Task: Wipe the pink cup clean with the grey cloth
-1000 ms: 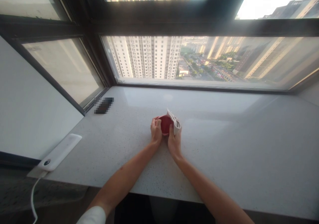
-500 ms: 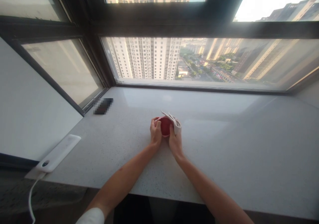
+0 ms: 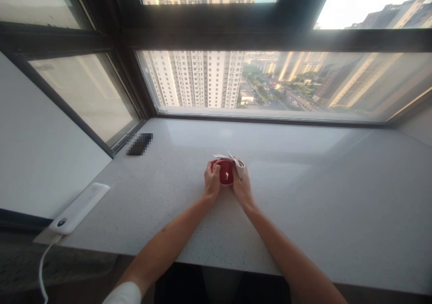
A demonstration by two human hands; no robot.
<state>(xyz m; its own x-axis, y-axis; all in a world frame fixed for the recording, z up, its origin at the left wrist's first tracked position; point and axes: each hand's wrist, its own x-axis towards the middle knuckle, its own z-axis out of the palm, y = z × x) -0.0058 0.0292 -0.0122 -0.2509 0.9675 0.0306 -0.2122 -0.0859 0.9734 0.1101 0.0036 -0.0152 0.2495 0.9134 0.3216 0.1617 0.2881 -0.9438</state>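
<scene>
The left hand grips the red bowl (image 3: 226, 173)'s side (left hand (image 3: 212, 180)); the right hand (image 3: 243, 184) clasps bowl and white cloth (image 3: 240, 168), now lower along the far rim, interior exposed.

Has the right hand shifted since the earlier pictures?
Yes: the right hand has moved slightly to the right, judged against the dark window frame.

No text can be read; a faint mark (image 3: 163, 111) on the window pane (image 3: 270, 85) is illegible.
</scene>
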